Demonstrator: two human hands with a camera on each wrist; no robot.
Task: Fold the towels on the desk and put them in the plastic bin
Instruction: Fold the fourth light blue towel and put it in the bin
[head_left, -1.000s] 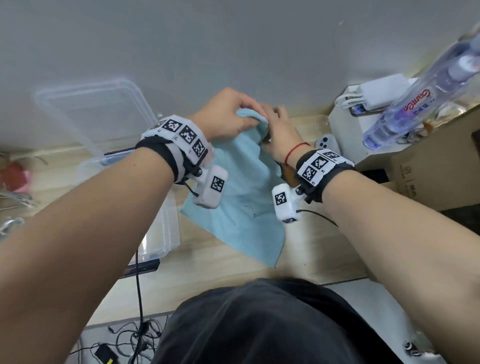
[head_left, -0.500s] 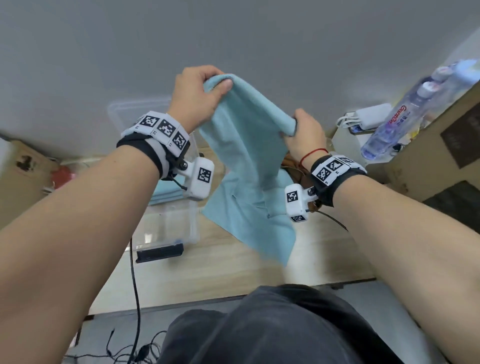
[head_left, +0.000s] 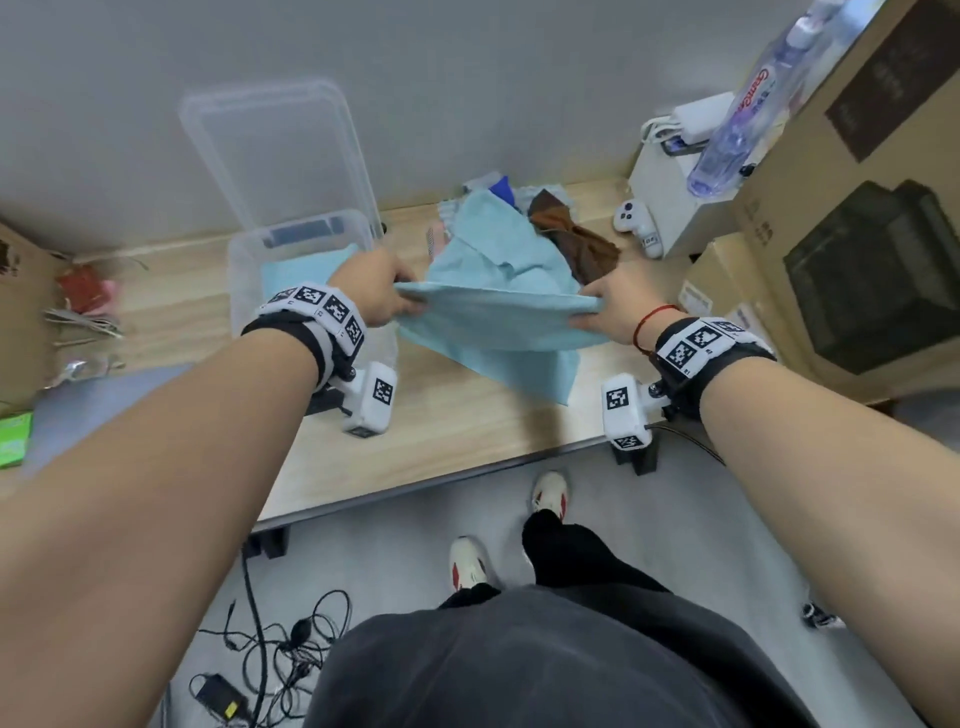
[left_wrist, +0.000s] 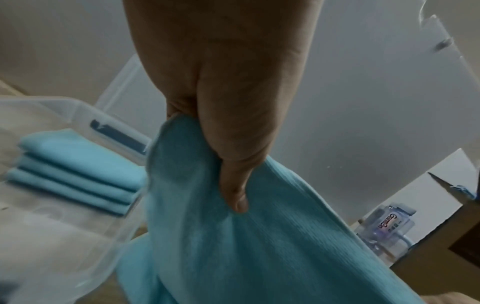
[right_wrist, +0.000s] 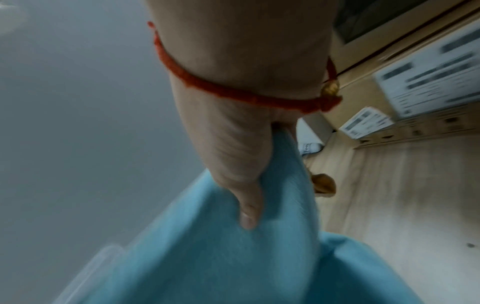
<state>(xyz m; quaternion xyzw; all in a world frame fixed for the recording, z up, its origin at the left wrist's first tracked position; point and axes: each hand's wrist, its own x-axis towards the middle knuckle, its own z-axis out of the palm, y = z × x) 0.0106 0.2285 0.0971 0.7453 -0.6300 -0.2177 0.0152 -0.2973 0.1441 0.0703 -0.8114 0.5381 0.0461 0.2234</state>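
Observation:
A light blue towel (head_left: 498, 325) hangs stretched between my two hands above the wooden desk (head_left: 447, 431). My left hand (head_left: 382, 293) pinches its left corner, thumb on the cloth (left_wrist: 233, 236). My right hand (head_left: 605, 312) pinches the right corner of the towel (right_wrist: 233, 257). The clear plastic bin (head_left: 244, 270) stands at the left of the desk and holds folded blue towels (left_wrist: 75, 170). Behind the held towel lies a heap of towels: another blue one (head_left: 493, 244), a brown one (head_left: 576, 234) and a dark blue one (head_left: 501, 189).
The bin's clear lid (head_left: 275, 150) leans on the wall behind it. Cardboard boxes (head_left: 831, 218), a white box (head_left: 670, 192), a water bottle (head_left: 748, 104) and a white controller (head_left: 636, 221) crowd the right. Cables (head_left: 280, 649) lie on the floor by my feet.
My hands have come down from head height and spread apart, pulling the blue towel out wide over the desk. The camera view has tilted down, showing the floor.

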